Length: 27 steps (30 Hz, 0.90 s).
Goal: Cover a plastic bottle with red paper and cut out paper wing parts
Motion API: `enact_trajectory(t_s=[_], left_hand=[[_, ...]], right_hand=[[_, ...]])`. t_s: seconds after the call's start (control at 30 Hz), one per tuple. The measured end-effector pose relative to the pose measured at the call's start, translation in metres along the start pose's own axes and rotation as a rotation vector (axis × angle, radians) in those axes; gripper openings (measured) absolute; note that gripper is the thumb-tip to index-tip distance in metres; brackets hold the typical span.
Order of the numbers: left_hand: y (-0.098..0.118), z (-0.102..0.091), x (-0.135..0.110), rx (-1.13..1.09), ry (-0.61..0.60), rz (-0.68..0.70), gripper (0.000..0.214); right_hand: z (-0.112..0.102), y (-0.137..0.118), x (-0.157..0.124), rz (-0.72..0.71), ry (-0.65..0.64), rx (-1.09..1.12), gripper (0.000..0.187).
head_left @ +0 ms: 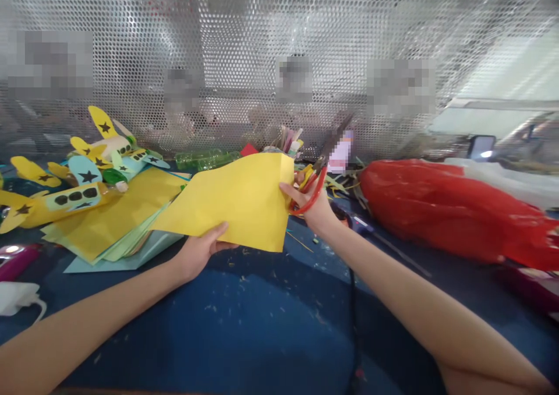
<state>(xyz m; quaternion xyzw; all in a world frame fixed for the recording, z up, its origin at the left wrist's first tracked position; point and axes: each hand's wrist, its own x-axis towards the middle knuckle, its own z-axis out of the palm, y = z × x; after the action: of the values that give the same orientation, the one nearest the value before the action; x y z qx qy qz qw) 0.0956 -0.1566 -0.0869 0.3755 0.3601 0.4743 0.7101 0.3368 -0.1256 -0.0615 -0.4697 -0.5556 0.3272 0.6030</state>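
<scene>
A yellow sheet of paper [231, 197] hangs above the table, bent in a soft curve with a crease near its right edge. My left hand [198, 252] pinches its lower edge, thumb on top and fingers beneath. At the sheet's right edge, my right hand [313, 203] is closed around the red handles of a pair of scissors [325, 156], whose blades point up and away. The thumb of that hand also touches the paper. Left of the sheet lies a stack of yellow, green and blue paper [117, 217].
Paper-decorated toy planes [74, 200] stand at the left, near a white charger [20, 297]. A red plastic bag [441, 205] fills the right side. Green plastic bottles [205, 160] lie at the back before a perforated metal screen [244, 45]. Scraps dot the blue table [244, 331].
</scene>
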Motion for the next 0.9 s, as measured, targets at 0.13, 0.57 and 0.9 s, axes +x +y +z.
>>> enact_trajectory(t_s=[0.13, 0.57, 0.9], left_hand=[[0.0025, 0.001, 0.0, -0.06, 0.022, -0.06, 0.032], [0.0001, -0.0049, 0.0073, 0.015, -0.033, -0.042, 0.032], [-0.0053, -0.0063, 0.0034, 0.047, -0.115, -0.205, 0.037]], right_hand=[[-0.0016, 0.0039, 0.0009, -0.059, 0.046, -0.075, 0.04], [-0.0071, 0.0019, 0.001, -0.15, 0.009, -0.271, 0.032], [-0.0048, 0.004, 0.0056, -0.128, -0.062, 0.054, 0.04]])
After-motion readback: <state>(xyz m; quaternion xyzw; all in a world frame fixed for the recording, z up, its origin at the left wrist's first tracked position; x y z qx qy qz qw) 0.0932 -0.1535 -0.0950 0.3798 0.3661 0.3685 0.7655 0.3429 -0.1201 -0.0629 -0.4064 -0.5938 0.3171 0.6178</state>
